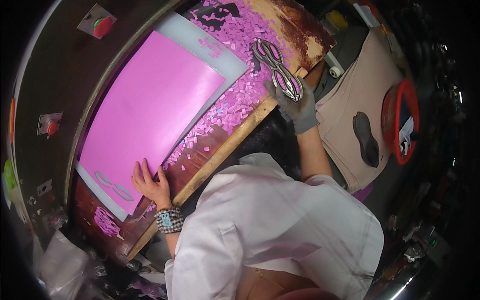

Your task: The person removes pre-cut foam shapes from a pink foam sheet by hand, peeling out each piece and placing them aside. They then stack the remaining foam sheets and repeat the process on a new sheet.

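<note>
Head view: a pink sheet (150,100) lies on a pale grey board (235,67) on the bench. The left hand (152,189), bare, rests at the sheet's near edge; its fingers are spread and straightened, grasping nothing. The right hand (297,106), gloved, has its fingers closed around the near end of a metal die (278,70) made of looped outlines. The die's far end extends over the pink scraps (245,102); whether it touches them cannot be told.

Recommended practice, by judgement:

1. Steady the sheet with light, even pressure from the spread left fingers. Do not push sideways; thin stock may shift or buckle.
2. Grip the die by its outer walls. Keep fingertips clear of the rim that meets the sheet, as it is probably sharp.
3. Check that no scrap is lodged inside the loops.
4. Use the leaf-shaped openings (122,192) at the sheet's lower corner as the reference. Place the die close beside them without overlap, to limit waste.
5. Lower the die level. A tilted die is likely to mark unevenly.
6. Brush loose scraps away from the sheet's edge; any trapped beneath could raise it.
</note>
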Motion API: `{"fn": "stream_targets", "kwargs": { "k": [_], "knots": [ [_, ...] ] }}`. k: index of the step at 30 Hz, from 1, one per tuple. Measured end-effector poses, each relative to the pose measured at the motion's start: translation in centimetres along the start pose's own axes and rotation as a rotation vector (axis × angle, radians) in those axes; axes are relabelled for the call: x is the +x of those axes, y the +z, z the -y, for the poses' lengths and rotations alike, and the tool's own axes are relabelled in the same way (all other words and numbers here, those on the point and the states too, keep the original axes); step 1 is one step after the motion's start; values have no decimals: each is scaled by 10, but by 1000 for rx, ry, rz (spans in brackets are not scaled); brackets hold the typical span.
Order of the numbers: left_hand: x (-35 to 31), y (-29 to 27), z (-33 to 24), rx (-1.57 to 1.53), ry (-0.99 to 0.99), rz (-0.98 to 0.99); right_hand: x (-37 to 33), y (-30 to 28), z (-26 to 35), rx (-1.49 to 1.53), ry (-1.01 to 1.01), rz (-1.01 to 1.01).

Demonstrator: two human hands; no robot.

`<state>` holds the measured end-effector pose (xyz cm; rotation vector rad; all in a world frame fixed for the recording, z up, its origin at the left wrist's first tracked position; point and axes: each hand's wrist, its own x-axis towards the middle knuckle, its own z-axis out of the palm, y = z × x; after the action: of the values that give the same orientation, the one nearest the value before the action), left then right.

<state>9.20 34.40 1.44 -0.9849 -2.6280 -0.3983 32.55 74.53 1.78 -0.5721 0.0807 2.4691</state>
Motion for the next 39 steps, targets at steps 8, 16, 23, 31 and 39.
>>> {"fn": "stream_targets", "kwargs": {
  "k": [8,16,23,31,39],
  "knots": [
    [4,-3,-7,38,44,-23,-4,7,-5,-65,13,12],
    [0,5,-3,-18,5,-33,-3,5,-8,59,77,37],
    [1,4,-5,5,-6,-32,-3,5,-13,10,30,-11],
    [-1,4,-6,-28,-18,-47,-1,1,-13,11,68,3],
    [0,2,-5,-70,-25,-81,-4,11,-10,-809,-337,-205]
  ]
}}
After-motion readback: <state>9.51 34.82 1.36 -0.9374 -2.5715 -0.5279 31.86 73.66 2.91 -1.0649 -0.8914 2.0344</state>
